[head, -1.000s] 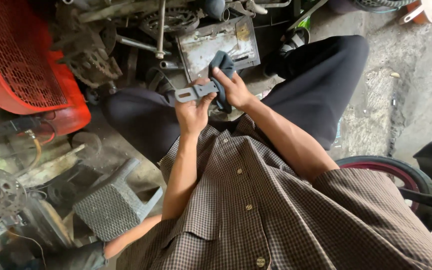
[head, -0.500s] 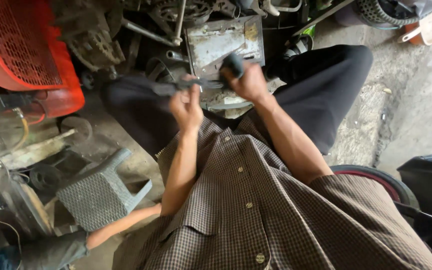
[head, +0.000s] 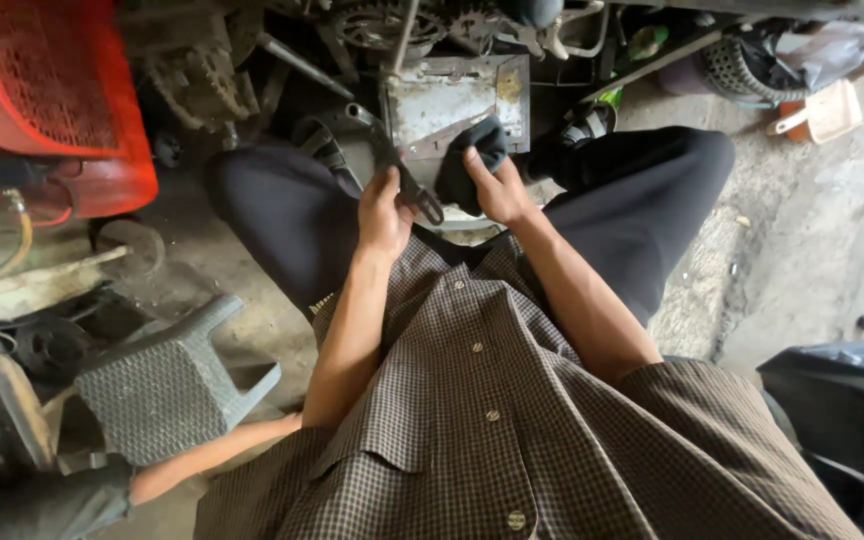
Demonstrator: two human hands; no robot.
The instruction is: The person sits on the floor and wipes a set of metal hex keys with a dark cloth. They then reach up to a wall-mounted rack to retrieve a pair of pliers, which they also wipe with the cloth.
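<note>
L hand (head: 384,212) fingers clamped on dark metal bracket (head: 407,180), held over lap, just in front of grey metal plate (head: 457,100). R hand (head: 497,188) fingers closed on dark cloth (head: 472,160), touching the bracket. Tight on the left: red crate (head: 42,90), grey plastic stool (head: 167,385). Open concrete floor (head: 832,240) on the right, w/ orange scoop (head: 827,115) at the far edge.

Concrete floor (head: 802,260) bears a grey plastic stool (head: 167,385), red crate (head: 42,90), metal parts.
</note>
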